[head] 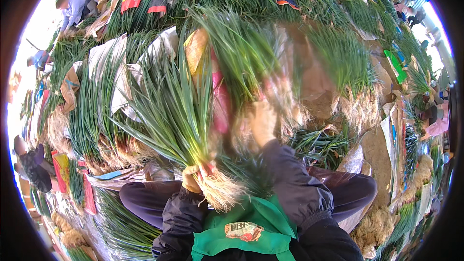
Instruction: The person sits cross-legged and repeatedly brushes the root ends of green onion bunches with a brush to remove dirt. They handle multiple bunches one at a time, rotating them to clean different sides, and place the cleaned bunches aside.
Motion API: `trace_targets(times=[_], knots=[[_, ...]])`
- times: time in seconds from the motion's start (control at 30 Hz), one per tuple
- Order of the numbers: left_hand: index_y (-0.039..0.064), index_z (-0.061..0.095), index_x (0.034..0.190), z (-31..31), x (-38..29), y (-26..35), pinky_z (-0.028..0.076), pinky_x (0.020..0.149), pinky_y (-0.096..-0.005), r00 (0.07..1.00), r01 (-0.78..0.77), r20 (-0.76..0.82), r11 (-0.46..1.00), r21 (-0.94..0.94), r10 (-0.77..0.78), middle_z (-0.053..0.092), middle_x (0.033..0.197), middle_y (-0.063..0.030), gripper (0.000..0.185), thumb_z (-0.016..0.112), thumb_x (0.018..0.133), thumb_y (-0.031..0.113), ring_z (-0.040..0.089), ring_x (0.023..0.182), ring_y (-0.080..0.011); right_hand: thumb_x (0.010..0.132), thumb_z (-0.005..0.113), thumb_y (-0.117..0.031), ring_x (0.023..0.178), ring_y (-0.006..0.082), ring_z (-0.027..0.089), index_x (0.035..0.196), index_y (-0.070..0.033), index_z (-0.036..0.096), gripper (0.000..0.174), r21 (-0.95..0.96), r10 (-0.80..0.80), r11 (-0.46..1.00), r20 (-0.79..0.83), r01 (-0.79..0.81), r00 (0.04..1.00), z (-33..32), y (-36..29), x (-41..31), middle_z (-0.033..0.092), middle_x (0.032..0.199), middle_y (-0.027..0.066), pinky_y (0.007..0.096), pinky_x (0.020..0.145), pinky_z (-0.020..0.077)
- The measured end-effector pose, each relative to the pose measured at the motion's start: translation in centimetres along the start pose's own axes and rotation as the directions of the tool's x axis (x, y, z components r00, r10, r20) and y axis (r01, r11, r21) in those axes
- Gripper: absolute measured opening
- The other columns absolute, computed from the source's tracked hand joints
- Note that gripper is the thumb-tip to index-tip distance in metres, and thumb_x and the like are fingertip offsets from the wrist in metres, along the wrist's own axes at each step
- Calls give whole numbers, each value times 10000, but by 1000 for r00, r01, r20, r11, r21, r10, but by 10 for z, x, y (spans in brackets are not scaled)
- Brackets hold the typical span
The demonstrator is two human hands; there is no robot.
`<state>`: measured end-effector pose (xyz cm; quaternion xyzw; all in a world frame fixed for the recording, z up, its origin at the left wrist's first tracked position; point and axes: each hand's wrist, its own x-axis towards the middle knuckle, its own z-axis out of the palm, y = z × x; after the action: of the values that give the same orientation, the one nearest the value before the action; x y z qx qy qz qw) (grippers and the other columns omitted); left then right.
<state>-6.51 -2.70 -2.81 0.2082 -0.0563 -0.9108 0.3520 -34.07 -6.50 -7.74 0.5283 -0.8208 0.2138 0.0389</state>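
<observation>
My left hand (191, 179) grips a bunch of green onions (188, 130) low on the stems, just above its pale, stringy roots (221, 188). The leaves fan up and to the left over other onions. My right hand (264, 119) is blurred by motion. It closes around the base of a second bunch of green onions (235, 50), whose leaves point away from me; its fingers are hard to make out. More blurred onions (282, 98) lie just right of that hand, roots towards me. A green apron (246, 221) covers my lap between my crossed legs.
Onion bunches lie at left (83, 116) and right (344, 65), partly on white sacks (108, 58) and brown sheeting (315, 76). Loose leaves (322, 139) lie before my right knee (348, 188). Other people (74, 11) work around the edges, one at left (36, 166).
</observation>
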Motion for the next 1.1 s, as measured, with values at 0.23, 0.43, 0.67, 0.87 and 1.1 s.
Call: trace_targets(times=[0.23,0.43,0.67,0.87,1.1], knots=[[-51,498,1194,-13,47,-7,567,715,-327,975,150,128,964,217,-181,609,1105,-190,501,602,781,212,650,900,-230,925,477,-349,619,238,645,936,-54,596,319,292,-107,953,582,-84,806,-66,-12,-31,636,712,114,388,602,529],[-49,576,1050,1,49,-10,562,483,-329,985,169,-79,961,219,-155,634,751,-125,335,606,782,151,638,629,-212,932,446,-211,721,233,640,1105,-47,584,275,484,-447,871,712,83,542,-61,4,-43,648,889,160,332,623,515],[32,457,1292,-5,-27,14,508,816,-439,996,82,7,991,103,-84,541,1207,-216,679,630,657,199,570,998,-327,814,584,-193,892,392,586,945,-19,614,219,291,128,938,222,-191,967,9,-2,44,619,919,230,467,784,465],[54,448,1292,11,-86,50,461,905,-576,921,112,382,991,-79,-74,535,1204,-253,647,657,680,72,542,1085,-413,802,669,-220,940,191,631,1082,-51,653,328,620,-59,521,711,-586,701,-59,1,51,674,1016,99,322,830,486],[-40,409,1289,-11,-55,40,514,778,-473,987,75,154,989,-129,-55,552,1096,-267,733,639,619,149,562,900,-353,846,598,-182,579,50,527,1037,-113,666,214,617,24,722,430,-313,903,-226,136,69,634,804,16,191,528,442]])
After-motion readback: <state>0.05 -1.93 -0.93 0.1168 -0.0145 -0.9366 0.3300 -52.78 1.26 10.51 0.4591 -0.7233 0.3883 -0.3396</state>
